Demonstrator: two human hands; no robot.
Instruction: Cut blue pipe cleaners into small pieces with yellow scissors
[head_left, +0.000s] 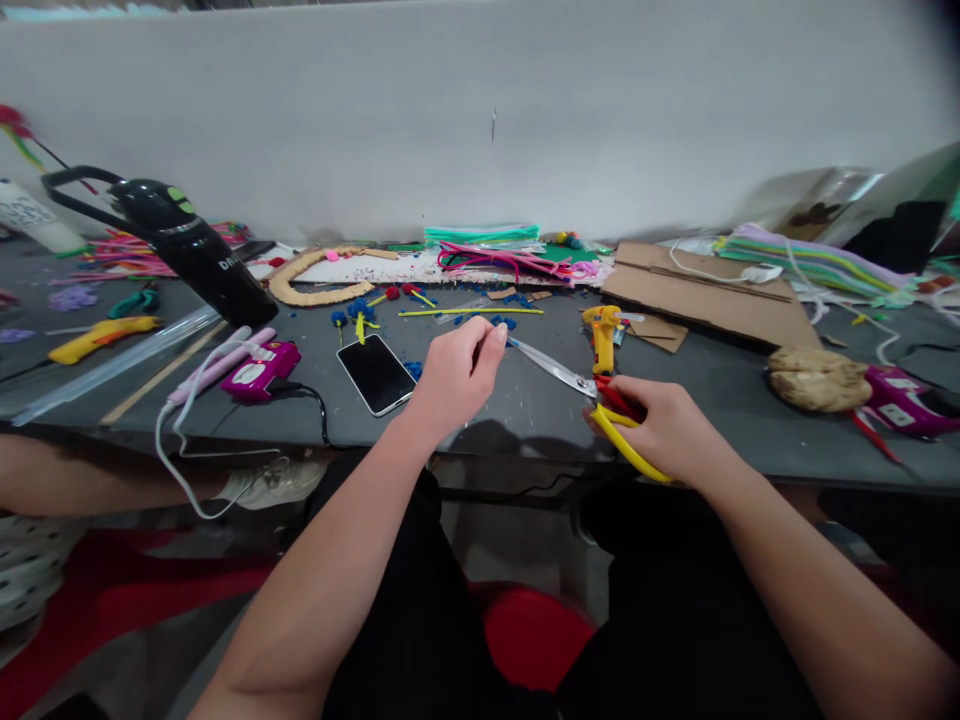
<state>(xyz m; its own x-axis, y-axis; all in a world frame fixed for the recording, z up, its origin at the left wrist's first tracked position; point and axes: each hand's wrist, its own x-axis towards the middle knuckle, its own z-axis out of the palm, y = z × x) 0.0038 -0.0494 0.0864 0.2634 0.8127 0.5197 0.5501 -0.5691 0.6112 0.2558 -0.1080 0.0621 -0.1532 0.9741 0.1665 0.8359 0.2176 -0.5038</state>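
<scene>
Right hand (667,425): gripped one pair of silver, yellow-and-red-handled scissors (577,382) over the grey worktop (727,390).
Left hand (461,370): was pressed together beside the blade tips; on what, I could not tell.
Beyond: one flat black-screened phone (376,374), one yellow glue gun (602,340) rested.

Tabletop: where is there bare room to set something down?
Bare grey tabletop shows between the right hand and the tan lumpy object, in front of the large cardboard; a smaller patch lies between the scissors and the front edge. Crowded: along the panel, with pink stems, and behind the phone.
</scene>
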